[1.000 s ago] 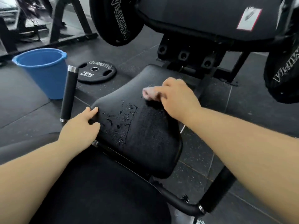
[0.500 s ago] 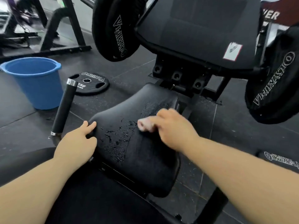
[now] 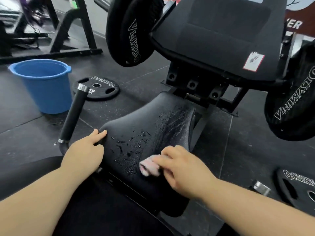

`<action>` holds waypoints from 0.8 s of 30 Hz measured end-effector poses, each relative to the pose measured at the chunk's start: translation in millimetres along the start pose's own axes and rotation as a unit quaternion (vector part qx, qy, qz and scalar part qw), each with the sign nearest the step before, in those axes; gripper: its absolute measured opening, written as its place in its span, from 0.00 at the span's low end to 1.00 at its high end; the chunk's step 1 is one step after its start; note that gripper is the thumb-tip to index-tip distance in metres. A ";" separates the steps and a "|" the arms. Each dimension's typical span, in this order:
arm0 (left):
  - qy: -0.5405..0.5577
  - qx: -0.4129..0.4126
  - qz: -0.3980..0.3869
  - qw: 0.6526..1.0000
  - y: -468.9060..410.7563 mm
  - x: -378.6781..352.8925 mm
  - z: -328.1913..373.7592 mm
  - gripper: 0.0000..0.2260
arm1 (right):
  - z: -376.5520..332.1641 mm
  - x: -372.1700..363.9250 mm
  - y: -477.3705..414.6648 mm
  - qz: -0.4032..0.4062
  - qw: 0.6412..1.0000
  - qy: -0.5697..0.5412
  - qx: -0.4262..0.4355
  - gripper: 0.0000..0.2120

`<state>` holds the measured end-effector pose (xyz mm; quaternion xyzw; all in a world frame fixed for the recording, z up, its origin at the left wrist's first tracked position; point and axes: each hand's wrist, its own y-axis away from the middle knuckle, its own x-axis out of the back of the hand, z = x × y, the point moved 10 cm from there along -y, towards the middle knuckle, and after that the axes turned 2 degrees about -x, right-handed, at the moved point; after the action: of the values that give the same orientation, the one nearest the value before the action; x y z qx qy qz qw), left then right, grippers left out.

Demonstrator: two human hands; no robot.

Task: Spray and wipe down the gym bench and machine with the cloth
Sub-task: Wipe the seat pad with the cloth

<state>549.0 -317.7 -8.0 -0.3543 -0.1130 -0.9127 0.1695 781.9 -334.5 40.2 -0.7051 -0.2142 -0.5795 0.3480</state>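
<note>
— Where's the cloth (image 3: 150, 165) now?
— Bunched small and pink under the right hand (image 3: 184, 169), whose fingers curl over it and press it on the near right part of the bench (image 3: 144, 116)
— And the left hand (image 3: 85, 150)?
— Well apart, set against the bench's left edge, two fingers lying on the corner; whether it grips underneath I cannot tell
— How will the cloth handle?
— Soft, light and limp, I'd judge, likely damp; best kept wadded under the palm so it doesn't unroll
— The surface?
— Smooth black padding with rounded edges, probably slick where wet. Beaded drops (image 3: 129, 147) sit middle left; a streaky film lies far right
— Anything else?
— A blue plastic bucket (image 3: 42, 86) and a flat weight plate (image 3: 97, 88) on the rubber floor (image 3: 20, 126), far left
</note>
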 end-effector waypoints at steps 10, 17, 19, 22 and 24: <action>0.036 0.007 0.005 0.999 -7.1 -2.5 -7.3 0.30 | 47.2 17.5 -76.5 0.107 0.964 -0.002 -0.245 0.11; 0.083 0.019 0.018 0.996 -11.0 2.3 -10.4 0.31 | -25.8 -13.8 -39.7 -0.003 0.999 -0.032 0.014 0.18; 0.100 0.014 0.019 0.995 -14.5 0.6 -15.2 0.30 | 45.1 24.7 -83.0 0.075 0.990 0.041 -0.110 0.19; 0.138 0.010 0.030 0.990 -19.5 -1.9 -20.3 0.28 | 126.6 53.6 -99.5 0.143 0.927 -0.018 -0.345 0.13; 0.214 0.045 0.036 0.975 -22.6 -3.2 -28.3 0.23 | 79.8 27.4 -100.3 0.086 0.940 0.018 -0.330 0.14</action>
<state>525.2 -305.4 -32.6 -0.1468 -0.1026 -0.9545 0.2384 770.9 -211.4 84.1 -0.7857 0.0571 -0.5980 0.1477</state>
